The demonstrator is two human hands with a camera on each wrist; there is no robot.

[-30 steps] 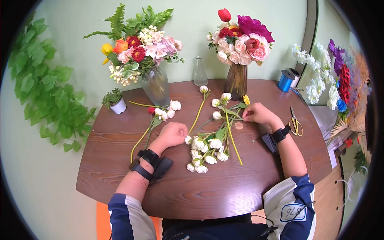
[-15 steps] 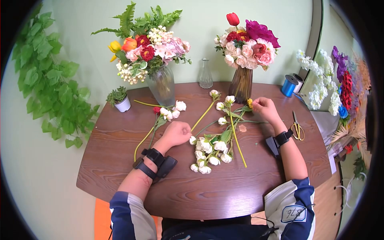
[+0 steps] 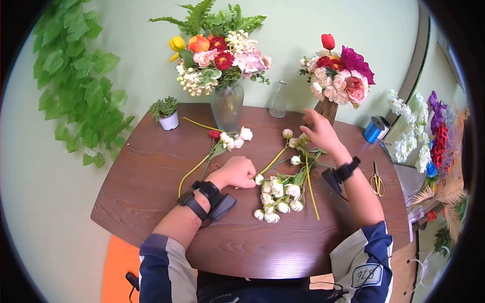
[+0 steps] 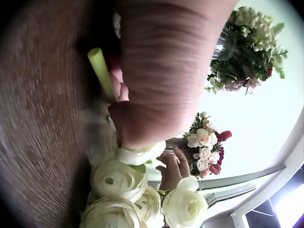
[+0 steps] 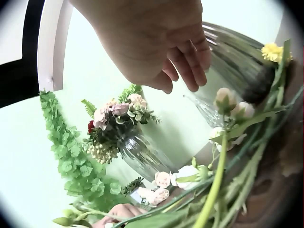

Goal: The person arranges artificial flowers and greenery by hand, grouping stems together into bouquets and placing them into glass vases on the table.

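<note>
My left hand (image 3: 235, 171) is low over the table, fingers curled round a green flower stem (image 4: 99, 69) whose cut end juts out beside the fingers. That stem appears to lead to a white rose (image 3: 287, 133) farther back. A bunch of white roses (image 3: 277, 189) lies just right of the hand. My right hand (image 3: 323, 132) is raised in front of the brown vase (image 5: 237, 52), fingers loosely bent with nothing between them. Below it lie white buds (image 5: 225, 100), crossing green stems and a small yellow flower (image 5: 272, 52).
Filled glass vase (image 3: 226, 108) and slim bottle-shaped vase (image 3: 278, 103) stand at the back. A potted succulent (image 3: 166, 118) is left, near more white roses (image 3: 237, 140) and a red flower (image 3: 214, 134). Scissors (image 3: 376, 182) and a blue ribbon spool (image 3: 373, 130) lie right.
My right hand was at the yellow flower and has moved up and left, away from it, with its fingers spread more. The left hand stays by the stem. The head view has shifted.
</note>
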